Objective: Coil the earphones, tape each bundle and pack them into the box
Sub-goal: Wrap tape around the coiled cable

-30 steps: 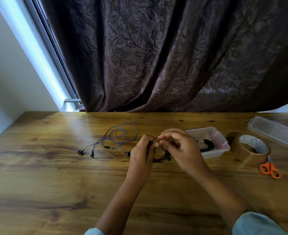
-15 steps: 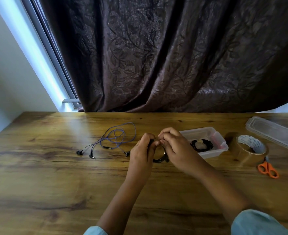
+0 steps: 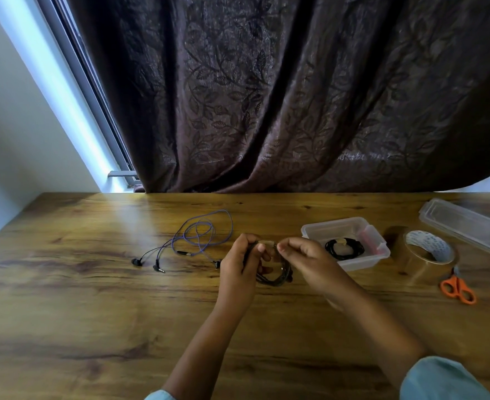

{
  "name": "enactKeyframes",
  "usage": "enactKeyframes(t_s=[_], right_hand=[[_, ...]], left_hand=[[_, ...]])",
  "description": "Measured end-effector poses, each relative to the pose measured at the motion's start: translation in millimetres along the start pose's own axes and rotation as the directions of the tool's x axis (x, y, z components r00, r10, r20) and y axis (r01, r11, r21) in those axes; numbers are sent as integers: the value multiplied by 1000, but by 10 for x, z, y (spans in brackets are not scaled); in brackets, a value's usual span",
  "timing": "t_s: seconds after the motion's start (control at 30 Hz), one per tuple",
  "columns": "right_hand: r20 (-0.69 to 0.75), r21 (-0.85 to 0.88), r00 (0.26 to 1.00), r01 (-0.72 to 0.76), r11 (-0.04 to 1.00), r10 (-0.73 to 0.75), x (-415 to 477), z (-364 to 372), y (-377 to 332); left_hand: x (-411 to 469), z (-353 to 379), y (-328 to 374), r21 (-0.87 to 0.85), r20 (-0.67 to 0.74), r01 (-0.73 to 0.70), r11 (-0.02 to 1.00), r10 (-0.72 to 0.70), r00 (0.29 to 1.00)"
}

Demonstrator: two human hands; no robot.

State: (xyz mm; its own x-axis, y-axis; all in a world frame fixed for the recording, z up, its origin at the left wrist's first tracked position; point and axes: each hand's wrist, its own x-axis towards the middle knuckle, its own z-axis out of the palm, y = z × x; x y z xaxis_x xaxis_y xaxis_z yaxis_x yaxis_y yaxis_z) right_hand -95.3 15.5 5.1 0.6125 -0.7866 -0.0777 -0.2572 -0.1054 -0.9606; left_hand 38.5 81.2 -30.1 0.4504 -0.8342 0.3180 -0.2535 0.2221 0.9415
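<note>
Both hands have drawn slightly apart: left hand (image 3: 238, 268) and right hand (image 3: 310, 261) pinch the black earphone coil (image 3: 272, 280) above the table (image 3: 93, 313), beside the box (image 3: 362, 264). A slack pinch could let loops spring open.

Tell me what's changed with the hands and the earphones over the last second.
The right hand has eased slightly away from the left hand, so a pale strip of tape now shows between their fingertips atop the black coil. Both still grip the coil; nothing was let go. The purple earphones, box, tape roll, scissors and lid stayed put.
</note>
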Motion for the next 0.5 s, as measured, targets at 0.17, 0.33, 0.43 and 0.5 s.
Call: enactKeyframes(t_s=[0.17,0.33,0.43,0.5], right_hand=[[26,167,999,-31,985,27,7,37,102],[-101,191,988,-97,977,118,33,117,257],[-176,141,971,-136,981,160,48,115,344],[-187,64,966,-170,983,179,39,117,425]], left_hand=[[26,35,-13,-75,-51,80,994,-84,995],[21,56,-88,-24,-91,266,964,-267,959],[-10,45,-194,130,-71,406,905,-399,914],[-35,32,-269,212,-64,469,857,-467,882]])
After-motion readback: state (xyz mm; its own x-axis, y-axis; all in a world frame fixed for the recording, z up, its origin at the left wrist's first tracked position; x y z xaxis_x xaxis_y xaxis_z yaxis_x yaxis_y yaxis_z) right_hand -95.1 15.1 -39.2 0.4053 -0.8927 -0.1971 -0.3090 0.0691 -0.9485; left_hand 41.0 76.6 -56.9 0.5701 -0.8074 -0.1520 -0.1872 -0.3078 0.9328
